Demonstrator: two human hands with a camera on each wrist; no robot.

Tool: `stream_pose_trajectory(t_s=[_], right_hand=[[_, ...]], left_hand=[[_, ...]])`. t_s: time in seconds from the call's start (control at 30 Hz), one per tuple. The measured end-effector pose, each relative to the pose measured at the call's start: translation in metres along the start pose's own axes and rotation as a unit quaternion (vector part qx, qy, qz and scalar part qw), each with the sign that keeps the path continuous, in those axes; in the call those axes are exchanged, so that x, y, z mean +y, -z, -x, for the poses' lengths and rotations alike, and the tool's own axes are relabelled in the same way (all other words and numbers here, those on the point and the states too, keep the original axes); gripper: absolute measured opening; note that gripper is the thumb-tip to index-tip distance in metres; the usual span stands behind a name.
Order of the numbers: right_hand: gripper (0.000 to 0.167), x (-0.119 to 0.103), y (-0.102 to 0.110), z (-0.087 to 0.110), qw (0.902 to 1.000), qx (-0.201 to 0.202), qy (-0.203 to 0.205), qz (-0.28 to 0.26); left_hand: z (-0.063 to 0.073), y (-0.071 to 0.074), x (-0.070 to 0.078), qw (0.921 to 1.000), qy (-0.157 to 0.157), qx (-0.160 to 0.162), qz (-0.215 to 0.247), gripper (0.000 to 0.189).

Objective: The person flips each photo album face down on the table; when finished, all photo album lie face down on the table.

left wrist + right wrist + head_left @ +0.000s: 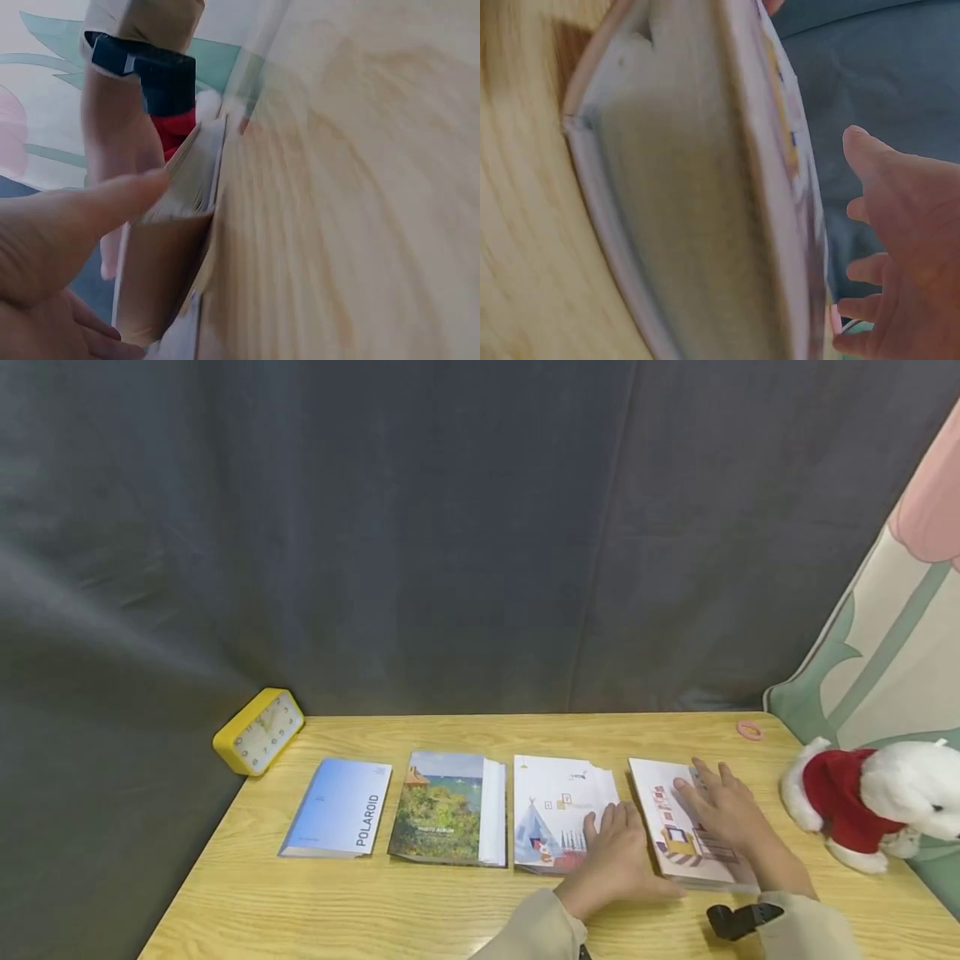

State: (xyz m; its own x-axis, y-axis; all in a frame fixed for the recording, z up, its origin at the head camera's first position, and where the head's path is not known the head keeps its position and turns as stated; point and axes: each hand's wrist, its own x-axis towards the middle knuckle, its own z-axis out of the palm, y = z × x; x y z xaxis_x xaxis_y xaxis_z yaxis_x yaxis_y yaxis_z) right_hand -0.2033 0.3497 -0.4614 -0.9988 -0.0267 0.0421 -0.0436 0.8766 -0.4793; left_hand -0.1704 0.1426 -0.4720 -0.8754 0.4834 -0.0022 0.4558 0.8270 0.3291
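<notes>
My right hand (723, 810) is spread over the cover of a photo album (675, 852) with a drawn room scene, at the right of the row. In the right wrist view that album's page edges (690, 187) face the camera, and the spread fingers (866, 307) appear to its right. My left hand (618, 860) lies over the lower right of a white album (536, 785) with a tent drawing, thumb stretched toward the room-scene album. The left wrist view shows that thumb (112, 202) in front of the album's brown side (161, 270).
Further left lie an album with a painted landscape cover (442, 810) and a blue POLAROID album (341, 810). A yellow clock (262, 731) stands at the back left corner. On the right are a white plush bear (843, 806) in red and a pink ring (748, 730).
</notes>
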Motion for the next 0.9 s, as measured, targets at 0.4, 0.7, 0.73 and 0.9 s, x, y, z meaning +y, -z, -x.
stream_pose_trajectory(t_s=[0.4,0.7,0.73,0.9], right_hand=[[0.066,-0.003,-0.007,-0.004,0.9987,0.015,0.040,0.028],[0.065,-0.006,-0.008,-0.004,0.9987,0.014,0.032,0.038],[0.066,-0.007,-0.008,-0.003,0.9989,0.010,0.029,0.036],[0.064,-0.014,-0.008,-0.002,0.9997,0.001,0.020,0.012]], left_hand=[[-0.007,-0.008,0.014,0.9984,0.011,0.045,-0.032,0.079],[-0.006,-0.003,0.015,0.9992,0.019,0.036,-0.003,0.058],[-0.005,-0.002,0.015,0.9992,0.019,0.036,-0.004,0.054],[-0.003,0.006,0.016,0.9993,0.029,0.017,0.015,0.058]])
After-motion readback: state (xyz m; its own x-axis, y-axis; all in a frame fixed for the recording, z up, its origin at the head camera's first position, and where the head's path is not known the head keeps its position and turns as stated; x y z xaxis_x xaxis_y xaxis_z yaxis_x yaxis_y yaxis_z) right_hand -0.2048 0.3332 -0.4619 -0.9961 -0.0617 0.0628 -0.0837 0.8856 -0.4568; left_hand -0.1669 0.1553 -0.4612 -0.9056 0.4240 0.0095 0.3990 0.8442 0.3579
